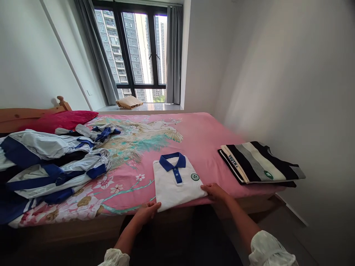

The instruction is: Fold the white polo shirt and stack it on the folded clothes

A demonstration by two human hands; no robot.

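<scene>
A white polo shirt [173,190] with a blue collar and placket lies folded into a rectangle near the front edge of the bed, collar facing away from me. A round dark green badge marks its chest. My left hand [146,213] pinches the shirt's near left corner between thumb and fingers. At the near right corner, my right hand [215,192] grips the cloth in the same way. Both corners sit at the mattress edge.
To the right, a stack of folded knit tops [253,162] rests on the pink floral bedsheet [194,129]. Crumpled white and blue clothes [55,155] are heaped at left, before a red pillow [63,120]. Behind the bed, a beige cushion [129,102] lies on the windowsill.
</scene>
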